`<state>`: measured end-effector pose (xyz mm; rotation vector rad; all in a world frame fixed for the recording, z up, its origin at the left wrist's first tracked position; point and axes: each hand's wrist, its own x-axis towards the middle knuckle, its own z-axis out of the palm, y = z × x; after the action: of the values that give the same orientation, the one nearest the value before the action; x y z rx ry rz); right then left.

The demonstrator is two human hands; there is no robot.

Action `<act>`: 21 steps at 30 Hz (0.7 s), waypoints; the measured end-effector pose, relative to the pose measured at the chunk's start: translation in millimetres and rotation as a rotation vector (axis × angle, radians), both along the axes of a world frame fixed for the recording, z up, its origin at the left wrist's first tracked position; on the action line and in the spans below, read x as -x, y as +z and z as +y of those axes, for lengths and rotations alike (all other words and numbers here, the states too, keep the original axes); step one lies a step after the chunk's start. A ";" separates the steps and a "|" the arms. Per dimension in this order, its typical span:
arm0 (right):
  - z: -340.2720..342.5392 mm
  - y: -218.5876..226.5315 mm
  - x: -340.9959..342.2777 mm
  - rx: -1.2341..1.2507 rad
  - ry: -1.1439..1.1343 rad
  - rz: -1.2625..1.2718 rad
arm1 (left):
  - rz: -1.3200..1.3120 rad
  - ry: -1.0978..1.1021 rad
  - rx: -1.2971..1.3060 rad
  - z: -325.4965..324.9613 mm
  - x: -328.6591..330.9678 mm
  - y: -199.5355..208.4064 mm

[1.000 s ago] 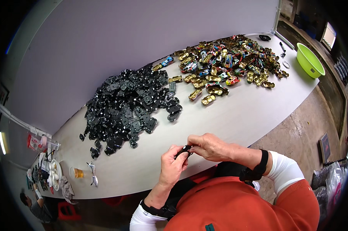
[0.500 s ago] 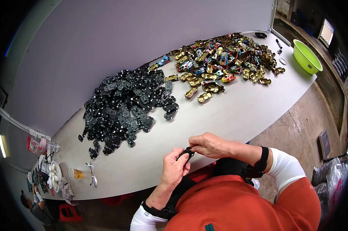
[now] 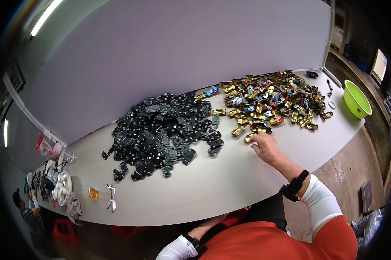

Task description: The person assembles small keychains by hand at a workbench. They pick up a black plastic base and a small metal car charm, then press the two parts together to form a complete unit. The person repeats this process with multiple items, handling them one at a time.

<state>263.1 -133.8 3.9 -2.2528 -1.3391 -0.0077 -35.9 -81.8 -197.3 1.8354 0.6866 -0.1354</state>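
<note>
My right hand (image 3: 267, 147) reaches forward across the white table (image 3: 230, 177), palm down. Its fingertips rest at the near edge of a pile of gold and coloured toy-car shells (image 3: 273, 97), touching a gold shell (image 3: 250, 138). I cannot see anything closed in its fingers. To the left of that pile lies a large heap of black toy-car bases (image 3: 165, 130). My left forearm (image 3: 206, 225) comes up from the lower edge in a white sleeve. The left hand itself is hidden below the table's near edge.
A green plastic bowl (image 3: 355, 99) stands at the table's right end, with a small ring (image 3: 332, 104) and black bits (image 3: 312, 74) near it. At the left end are a cup of amber liquid (image 3: 93, 193), glasses (image 3: 112, 197) and a white dish (image 3: 62, 188). Another person (image 3: 24, 208) is at the far left.
Both hands were together near my chest, holding a small black piece. Now the right hand has stretched out to the gold shells and the left has dropped below the table edge.
</note>
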 end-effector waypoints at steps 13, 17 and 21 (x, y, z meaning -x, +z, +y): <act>17.3 -9.2 4.5 0.171 0.247 0.238 | -0.284 0.281 -0.936 148.7 -40.3 193.4; 19.6 -2.7 7.0 0.304 0.299 0.385 | -0.109 0.294 -1.020 158.3 -69.4 178.7; 23.0 -13.9 -1.3 0.202 0.286 0.203 | -0.156 0.333 -1.001 167.5 -69.7 178.9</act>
<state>264.4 -110.7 -10.0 -2.1291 -1.5942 0.4619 33.8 85.7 -18.4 2.5801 1.0412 0.6802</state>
